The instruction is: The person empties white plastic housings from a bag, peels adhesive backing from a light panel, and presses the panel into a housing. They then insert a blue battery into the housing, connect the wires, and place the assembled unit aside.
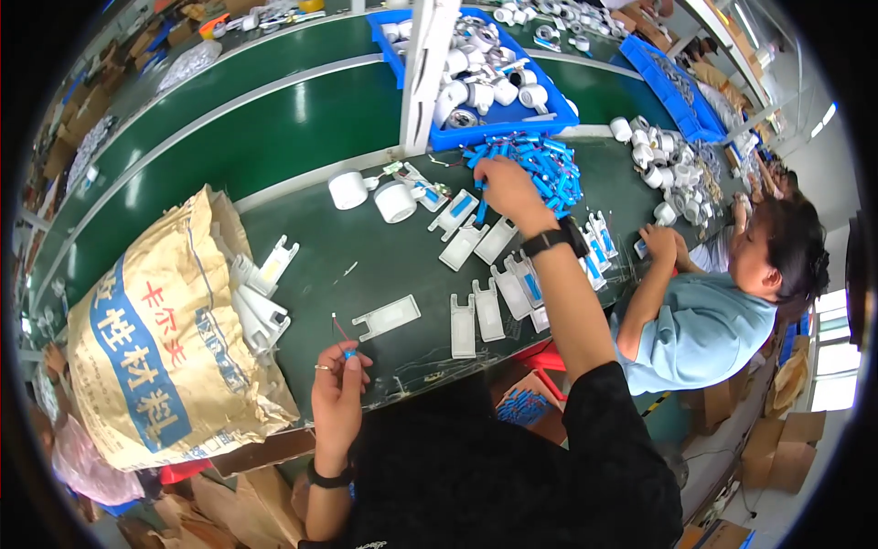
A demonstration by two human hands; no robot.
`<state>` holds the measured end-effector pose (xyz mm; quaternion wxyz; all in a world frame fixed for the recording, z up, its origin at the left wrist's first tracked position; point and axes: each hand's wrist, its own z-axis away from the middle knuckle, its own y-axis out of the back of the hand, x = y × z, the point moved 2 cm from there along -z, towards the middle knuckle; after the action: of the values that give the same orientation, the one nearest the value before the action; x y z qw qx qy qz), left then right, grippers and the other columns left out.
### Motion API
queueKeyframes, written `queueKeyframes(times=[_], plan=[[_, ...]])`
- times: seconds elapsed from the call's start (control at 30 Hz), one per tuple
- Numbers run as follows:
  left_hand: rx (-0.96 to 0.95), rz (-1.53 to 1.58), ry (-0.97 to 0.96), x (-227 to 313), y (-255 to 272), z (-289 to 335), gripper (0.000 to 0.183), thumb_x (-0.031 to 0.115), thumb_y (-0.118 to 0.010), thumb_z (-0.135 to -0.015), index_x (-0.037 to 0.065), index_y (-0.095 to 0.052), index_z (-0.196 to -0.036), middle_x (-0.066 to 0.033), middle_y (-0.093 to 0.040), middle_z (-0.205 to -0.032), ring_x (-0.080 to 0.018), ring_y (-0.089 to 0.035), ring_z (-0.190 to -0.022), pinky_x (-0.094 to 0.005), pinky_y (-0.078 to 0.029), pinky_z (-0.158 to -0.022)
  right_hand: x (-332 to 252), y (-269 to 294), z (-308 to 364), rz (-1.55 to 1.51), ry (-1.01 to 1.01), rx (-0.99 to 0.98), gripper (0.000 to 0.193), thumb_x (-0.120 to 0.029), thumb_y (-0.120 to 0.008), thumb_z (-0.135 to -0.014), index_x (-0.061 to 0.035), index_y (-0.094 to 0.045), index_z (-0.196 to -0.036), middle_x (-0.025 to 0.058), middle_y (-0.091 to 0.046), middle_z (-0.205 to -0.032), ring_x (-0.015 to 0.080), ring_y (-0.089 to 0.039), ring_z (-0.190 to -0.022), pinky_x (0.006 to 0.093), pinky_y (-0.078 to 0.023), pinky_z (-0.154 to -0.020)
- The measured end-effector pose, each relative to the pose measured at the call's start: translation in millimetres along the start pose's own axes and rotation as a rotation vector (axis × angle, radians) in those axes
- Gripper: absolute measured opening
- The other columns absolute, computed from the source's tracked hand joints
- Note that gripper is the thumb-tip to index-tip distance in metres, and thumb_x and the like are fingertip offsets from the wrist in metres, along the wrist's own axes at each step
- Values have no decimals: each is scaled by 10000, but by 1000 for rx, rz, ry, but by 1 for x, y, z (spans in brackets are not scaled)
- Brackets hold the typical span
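Note:
My left hand is closed on a small blue battery, whose red wire and white plug stick up past the fingertips. Just beyond it, a white plastic housing lies on the green work table. My right hand reaches to the left side of a heap of loose blue batteries. Its fingers are bent together, and what they grip is hidden. More white housings lie below that hand, several with blue batteries in them. Two white round heads stand to its left.
A big paper sack with white housings at its mouth fills the left. A blue bin of white parts stands behind the heap, beside a white post. At right a co-worker works by a pile of white heads.

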<state>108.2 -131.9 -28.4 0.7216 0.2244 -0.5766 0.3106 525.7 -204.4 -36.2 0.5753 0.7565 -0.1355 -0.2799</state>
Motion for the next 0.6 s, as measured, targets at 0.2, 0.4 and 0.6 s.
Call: queueKeyframes(times=[0.2,0.4,0.6], plan=[[15,-21,-59,-8,7,10,218,147,-524,-1050,38,-547,-1238,-39,-638,-964,-60,-525,-754,-202,-433,-651,2,1,18,151,272,-133,266,39,-720,-693,-135,-703,-893,47,-636,-1030,290,-562,-1051,424,-466,-886],[-39,-23,-63,9,-20,6,177,116,-524,-1045,39,-541,-1204,-38,-616,-966,-78,-549,-808,-217,-459,-687,3,24,34,248,660,61,210,-53,-733,-748,-127,-683,-938,14,-643,-1048,235,-560,-1112,396,-424,-912],[12,-717,-476,56,-78,-48,117,76,-649,-929,71,-591,-1030,-111,-621,-872,-262,-652,-798,-359,-503,-682,-13,80,69,154,369,54,207,-72,-735,-816,-92,-683,-1016,81,-675,-1013,251,-668,-987,380,-485,-921]])
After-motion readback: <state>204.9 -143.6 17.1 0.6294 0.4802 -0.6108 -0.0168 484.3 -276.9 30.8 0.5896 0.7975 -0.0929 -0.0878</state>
